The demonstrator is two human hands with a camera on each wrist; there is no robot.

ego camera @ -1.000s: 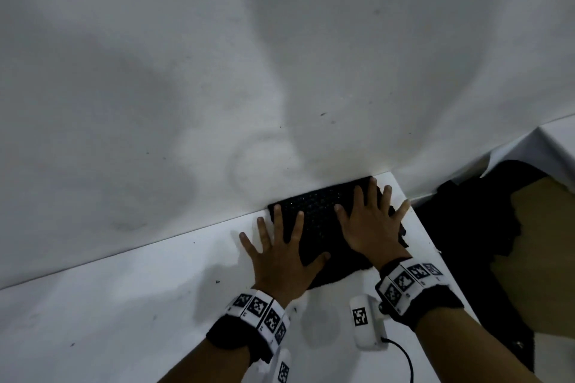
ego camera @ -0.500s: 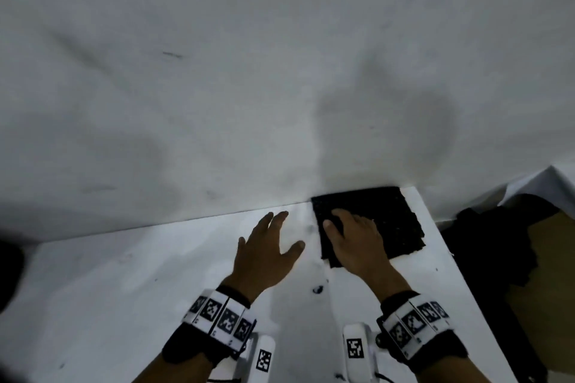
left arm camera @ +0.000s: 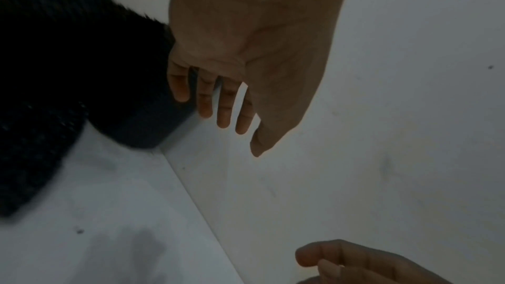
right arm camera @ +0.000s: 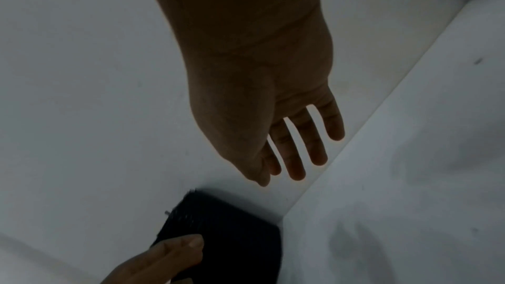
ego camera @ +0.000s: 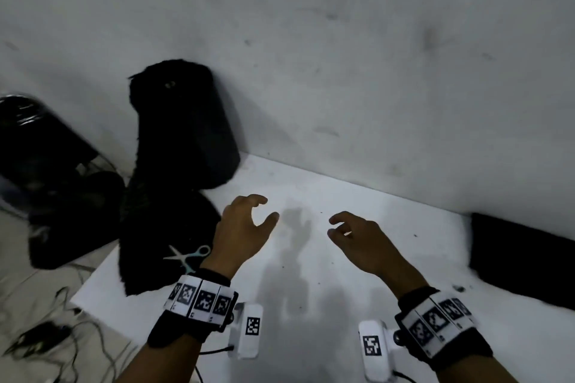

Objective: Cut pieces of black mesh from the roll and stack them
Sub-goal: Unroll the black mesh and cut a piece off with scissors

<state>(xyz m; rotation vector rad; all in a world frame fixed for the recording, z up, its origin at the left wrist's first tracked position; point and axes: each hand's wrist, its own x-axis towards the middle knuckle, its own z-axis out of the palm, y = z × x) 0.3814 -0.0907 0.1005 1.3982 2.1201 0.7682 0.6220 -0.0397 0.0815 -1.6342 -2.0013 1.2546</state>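
Black fuzzy mesh roll (ego camera: 183, 127) leans on the wall, its loose end under the scissors (ego camera: 186, 255). Left hand (ego camera: 242, 233) and right hand (ego camera: 361, 239) hang loose, fingers gently curled, holding nothing, above the white table (ego camera: 311, 289).

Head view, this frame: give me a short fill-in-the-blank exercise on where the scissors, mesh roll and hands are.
1. The teal-handled scissors lie on a loose sheet of black ____.
2. The upright black mesh roll leans against the ____.
3. The flat stack of cut black mesh pieces lies on the white table to the ____ of the right hand.
4. The left hand and the right hand both hold ____.

Missing words: mesh; wall; right; nothing
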